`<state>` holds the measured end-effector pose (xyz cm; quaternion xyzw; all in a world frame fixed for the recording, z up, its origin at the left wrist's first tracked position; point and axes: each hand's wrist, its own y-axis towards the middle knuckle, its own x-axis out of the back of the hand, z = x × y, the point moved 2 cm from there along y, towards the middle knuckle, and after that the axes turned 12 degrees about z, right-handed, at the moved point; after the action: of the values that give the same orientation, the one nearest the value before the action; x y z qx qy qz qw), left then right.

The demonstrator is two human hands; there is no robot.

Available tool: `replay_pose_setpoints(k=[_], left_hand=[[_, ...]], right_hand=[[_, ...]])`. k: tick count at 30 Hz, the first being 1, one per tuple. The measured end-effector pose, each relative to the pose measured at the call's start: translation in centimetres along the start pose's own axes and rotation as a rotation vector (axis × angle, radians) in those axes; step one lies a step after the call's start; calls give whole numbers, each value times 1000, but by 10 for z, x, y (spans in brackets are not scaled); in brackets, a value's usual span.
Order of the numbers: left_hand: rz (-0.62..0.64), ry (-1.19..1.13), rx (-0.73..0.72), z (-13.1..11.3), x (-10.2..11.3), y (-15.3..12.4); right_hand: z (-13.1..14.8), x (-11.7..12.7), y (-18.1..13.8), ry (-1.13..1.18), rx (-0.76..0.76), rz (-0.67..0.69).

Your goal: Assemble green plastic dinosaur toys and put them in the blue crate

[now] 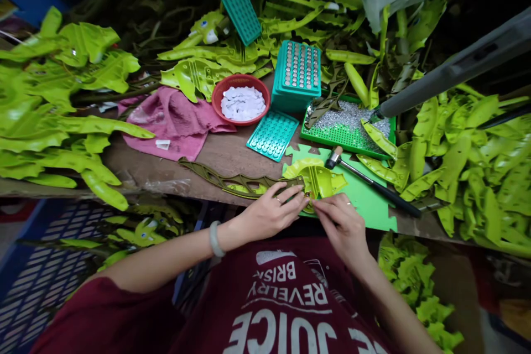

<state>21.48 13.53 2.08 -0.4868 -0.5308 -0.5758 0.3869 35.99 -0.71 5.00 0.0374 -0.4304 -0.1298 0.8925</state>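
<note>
My left hand [276, 207] is closed over the end of an olive-brown openwork plastic strip [232, 182], with its fingertips beside a small joint. Under and beyond those fingers, a lime-green molded plastic part [319, 180] lies on the light green foam mat [373, 207]. Thumb and fingers of my right hand [342, 221] are pinched together at the near edge of this part; what they hold, if anything, is too small to make out. A hammer [365, 177] with a black handle lies on the mat, to the right of the molded part.
Behind the mat are a green tray of small metal pieces [348, 124], stacked teal trays [296, 74], a flat teal tray [271, 135] and a red bowl [216, 102] of white pieces. A pink cloth [178, 116] lies left. Lime-green parts pile up at left [53, 110] and right [468, 166].
</note>
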Motion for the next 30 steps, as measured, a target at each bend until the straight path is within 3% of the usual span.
replay_pose_setpoints(k=[4, 16, 24, 30], left_hand=[[-2, -20, -2, 1, 0, 0], [9, -38, -1, 0, -1, 0], [-45, -50, 21, -2, -7, -2], [-42, -15, 18, -2, -5, -2]], right_hand=[[1, -4, 0, 21, -42, 6], [6, -9, 1, -240, -45, 49], [3, -5, 8, -237, -68, 119], [1, -17, 10, -352, -44, 7]])
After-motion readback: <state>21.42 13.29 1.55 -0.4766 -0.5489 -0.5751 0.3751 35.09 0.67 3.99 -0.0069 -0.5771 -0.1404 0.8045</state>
